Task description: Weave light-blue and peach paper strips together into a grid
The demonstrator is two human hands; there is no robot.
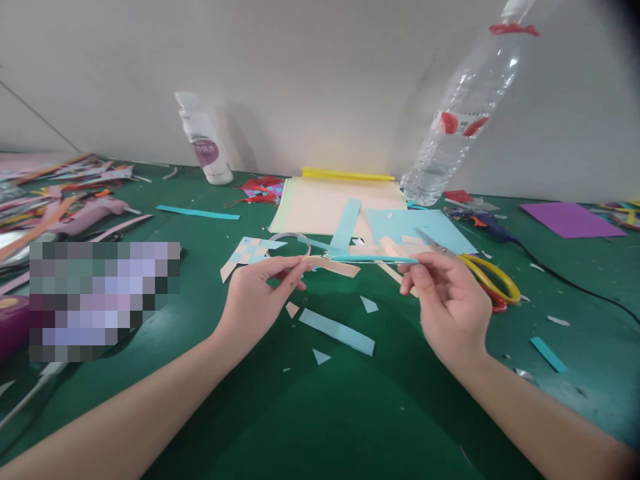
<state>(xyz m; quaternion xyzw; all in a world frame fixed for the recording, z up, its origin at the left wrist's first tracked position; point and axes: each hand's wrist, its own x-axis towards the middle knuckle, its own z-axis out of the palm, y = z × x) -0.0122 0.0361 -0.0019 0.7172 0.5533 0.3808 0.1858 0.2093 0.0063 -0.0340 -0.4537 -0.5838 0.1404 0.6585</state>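
Note:
My left hand (pixel 267 290) pinches the joined ends of several narrow paper strips between thumb and fingertips. A peach strip (pixel 340 268) and a wide light-blue strip (pixel 347 223) stick out from that pinch. Stretched level between both hands is a bright blue paper strip (pixel 373 259), whose far end my right hand (pixel 450 303) grips in its fingertips. Beyond the left hand lie a woven blue-and-peach paper piece (pixel 250 250) and a clear ring, perhaps tape (pixel 290 243). Scissors (pixel 493 277) with yellow and red handles lie just behind the right hand.
Paper sheets (pixel 295 207), a white bottle (pixel 207 150) and a tall clear bottle (pixel 460 127) stand near the wall. Glue guns (pixel 490 223) (pixel 97 213) lie at both sides. A blurred-out device (pixel 105 300) rests left. Paper scraps (pixel 337 331) litter the green table (pixel 310 427).

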